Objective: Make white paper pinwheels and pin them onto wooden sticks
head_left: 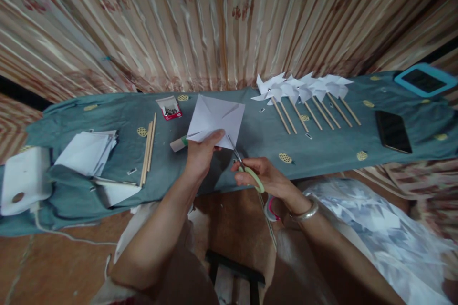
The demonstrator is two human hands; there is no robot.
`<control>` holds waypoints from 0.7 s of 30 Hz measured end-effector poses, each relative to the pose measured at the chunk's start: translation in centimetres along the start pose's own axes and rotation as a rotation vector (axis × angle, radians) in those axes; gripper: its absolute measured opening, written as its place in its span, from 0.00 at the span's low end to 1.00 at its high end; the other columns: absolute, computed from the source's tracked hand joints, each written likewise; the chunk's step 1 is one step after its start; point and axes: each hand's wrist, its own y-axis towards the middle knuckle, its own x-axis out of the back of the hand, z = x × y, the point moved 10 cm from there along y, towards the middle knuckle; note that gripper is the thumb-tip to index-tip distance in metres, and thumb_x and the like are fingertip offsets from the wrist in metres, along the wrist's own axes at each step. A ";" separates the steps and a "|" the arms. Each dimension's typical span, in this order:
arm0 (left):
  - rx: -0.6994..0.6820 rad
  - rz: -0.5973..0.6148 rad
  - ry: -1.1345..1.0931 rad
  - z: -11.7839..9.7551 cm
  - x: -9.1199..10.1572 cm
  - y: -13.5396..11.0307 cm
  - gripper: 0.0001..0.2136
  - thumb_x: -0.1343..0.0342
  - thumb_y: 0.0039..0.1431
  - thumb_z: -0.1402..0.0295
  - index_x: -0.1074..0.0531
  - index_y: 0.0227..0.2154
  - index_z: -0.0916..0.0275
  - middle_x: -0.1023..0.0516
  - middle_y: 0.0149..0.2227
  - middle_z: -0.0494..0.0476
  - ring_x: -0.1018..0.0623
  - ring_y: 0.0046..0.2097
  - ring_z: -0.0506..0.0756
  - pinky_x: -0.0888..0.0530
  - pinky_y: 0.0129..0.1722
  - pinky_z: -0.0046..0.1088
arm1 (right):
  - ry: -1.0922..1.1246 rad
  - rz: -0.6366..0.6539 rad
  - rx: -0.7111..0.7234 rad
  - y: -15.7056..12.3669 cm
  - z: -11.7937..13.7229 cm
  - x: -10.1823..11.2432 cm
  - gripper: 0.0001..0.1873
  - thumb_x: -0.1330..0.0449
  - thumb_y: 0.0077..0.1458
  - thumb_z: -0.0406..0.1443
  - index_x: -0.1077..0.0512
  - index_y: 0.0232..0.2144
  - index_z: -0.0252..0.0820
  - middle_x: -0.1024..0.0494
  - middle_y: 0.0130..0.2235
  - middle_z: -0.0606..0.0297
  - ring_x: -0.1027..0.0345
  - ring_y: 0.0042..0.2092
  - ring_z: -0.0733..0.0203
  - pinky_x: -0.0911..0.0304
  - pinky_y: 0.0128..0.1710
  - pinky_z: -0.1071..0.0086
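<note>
A square sheet of white paper (216, 116), creased and slit in from its corners, is pinched in my left hand (203, 150) above the table, thumb on top. My right hand (263, 176) grips scissors (252, 176) with pale green handles. The blades meet the paper's lower edge near a corner, right of my left thumb. To the right, several finished paper pinwheels (304, 88) on wooden sticks lie in an overlapping row. A small red and white box (170, 108) with tiny metal pieces stands open left of the paper. Partly under the paper lies a flat, pale object (178, 144) with a green part.
Loose wooden sticks (148, 150) and a stack of white paper (86, 152) lie left on the green cloth (272, 147). A white device (26, 181) with a cable is at the far left. Right are a dark phone (392, 131) and a blue-framed object (425, 79). A plastic bag (368, 219) holds white paper pieces.
</note>
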 end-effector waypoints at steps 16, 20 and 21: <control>0.030 0.016 -0.007 0.6 -0.3 -0.1 0.14 0.29 0.36 0.66 0.23 0.30 0.58 0.18 0.30 0.52 0.21 0.34 0.59 0.30 0.27 0.28 | 0.044 -0.013 -0.052 -0.2 -0.2 0.3 0.23 0.31 0.42 0.53 0.25 0.29 0.40 0.28 0.23 0.70 0.36 0.25 0.68 0.40 0.25 0.74; 0.024 0.027 -0.008 0.5 -0.4 -0.2 0.14 0.29 0.37 0.66 0.23 0.30 0.58 0.19 0.29 0.52 0.22 0.31 0.57 0.31 0.25 0.27 | 0.049 -0.015 -0.048 -0.2 0.0 0.4 0.22 0.31 0.41 0.53 0.25 0.28 0.40 0.29 0.22 0.71 0.37 0.24 0.69 0.42 0.23 0.75; 0.021 0.029 -0.011 0.4 -0.4 -0.2 0.13 0.29 0.37 0.66 0.23 0.29 0.58 0.19 0.29 0.51 0.22 0.30 0.56 0.31 0.24 0.27 | 0.048 -0.014 -0.047 -0.2 0.0 0.4 0.22 0.30 0.41 0.52 0.25 0.27 0.40 0.29 0.22 0.71 0.38 0.24 0.69 0.43 0.23 0.75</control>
